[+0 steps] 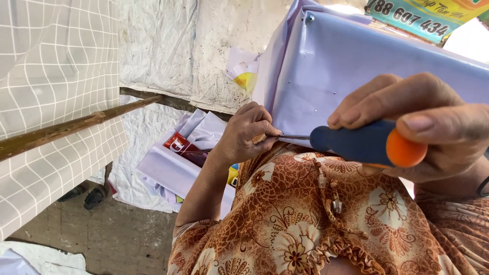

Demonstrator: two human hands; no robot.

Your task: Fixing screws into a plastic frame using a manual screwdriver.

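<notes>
My right hand (433,125) grips a screwdriver (364,143) with a blue handle and an orange end cap. Its thin metal shaft points left toward the lower edge of a pale lilac vinyl-covered panel (346,66). My left hand (247,133) pinches at that edge, fingertips closed right at the shaft's tip; whatever small thing it holds there is hidden. Both hands work just above my lap, which is covered by a brown floral garment (305,219).
A grid-patterned cloth (56,76) hangs at left over a wooden pole (76,125). Folded lilac and red sheets (186,153) lie below my left hand. A white tarp (193,46) backs the scene, a yellow-white scrap (244,76) on it. Dark sandals (86,196) rest on concrete.
</notes>
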